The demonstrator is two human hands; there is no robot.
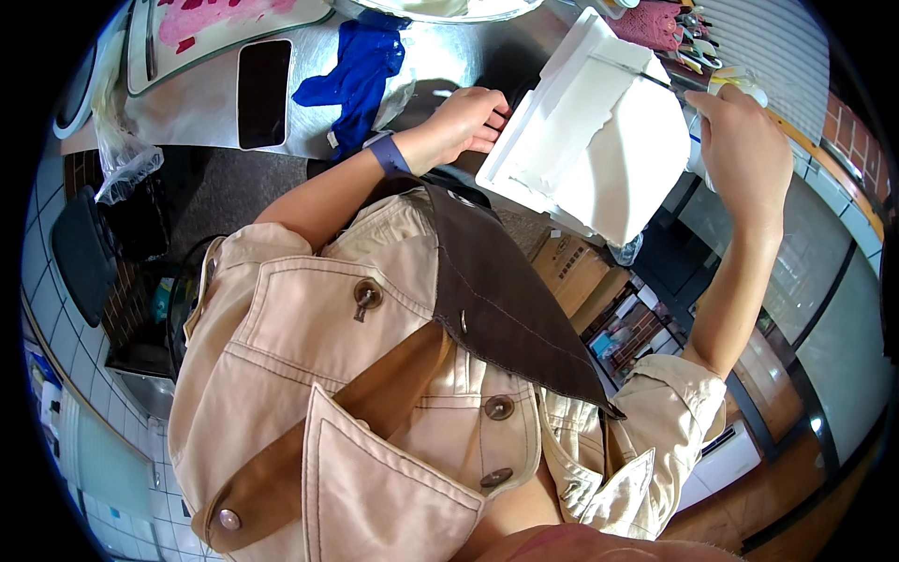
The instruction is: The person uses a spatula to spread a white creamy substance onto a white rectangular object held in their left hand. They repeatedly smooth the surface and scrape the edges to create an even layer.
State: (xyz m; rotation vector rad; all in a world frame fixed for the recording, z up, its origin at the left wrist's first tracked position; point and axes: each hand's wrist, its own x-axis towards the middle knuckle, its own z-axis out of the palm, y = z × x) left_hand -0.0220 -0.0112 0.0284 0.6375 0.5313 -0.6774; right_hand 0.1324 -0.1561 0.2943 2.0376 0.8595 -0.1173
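Note:
A block coated in white, cream-like material (642, 147) rises on a white board (516, 137) above the metal table's front edge. Its coating has a ragged edge across one face. My right hand (748, 151) grips a thin metal spatula (635, 72), whose blade lies along the far upper part of the block. At the board's left edge is my left hand (467, 126), fingers curled, the fingertips partly hidden. Whether it grips the board or only touches it is unclear. A purple wristband circles the left wrist.
On the metal table (309, 49) lie a phone (264, 93), a crumpled blue cloth (365, 77) and a tray (211, 60) smeared pink and red. A bowl (449, 15) stands behind. Several tools fill a pink holder (650, 27). A cardboard box (569, 270) sits below.

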